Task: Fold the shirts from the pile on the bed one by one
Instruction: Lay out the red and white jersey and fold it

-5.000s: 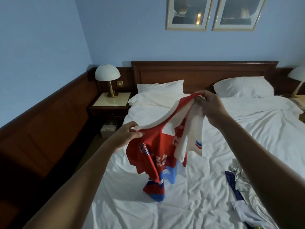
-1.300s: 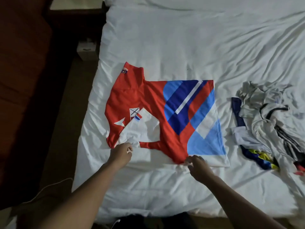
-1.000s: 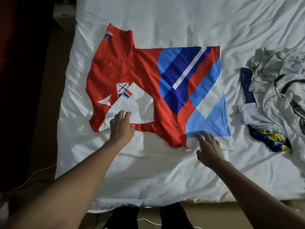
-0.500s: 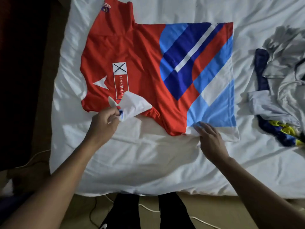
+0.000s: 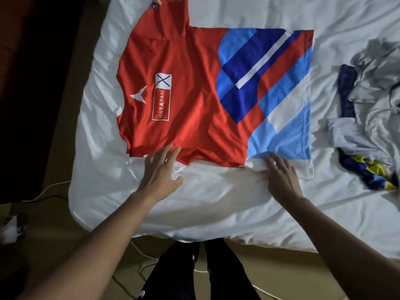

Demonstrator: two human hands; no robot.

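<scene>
Head view: red shirt (image 5: 194,105) spread flat on the white bed (image 5: 216,204), both hands on its near edge.

The shirt lies sideways, neck end to the left and hem to the right, one sleeve pointing away with a small flag patch near its cuff. Its chest bears a white arrow mark and a boxed "HARAPAN" logo under an X; dark blue, light blue and white panels cover the hem end. The left hand (image 5: 160,176) and right hand (image 5: 281,176) press down with fingers straight and spread. The pile (image 5: 368,118) sits crumpled just to the right.
</scene>
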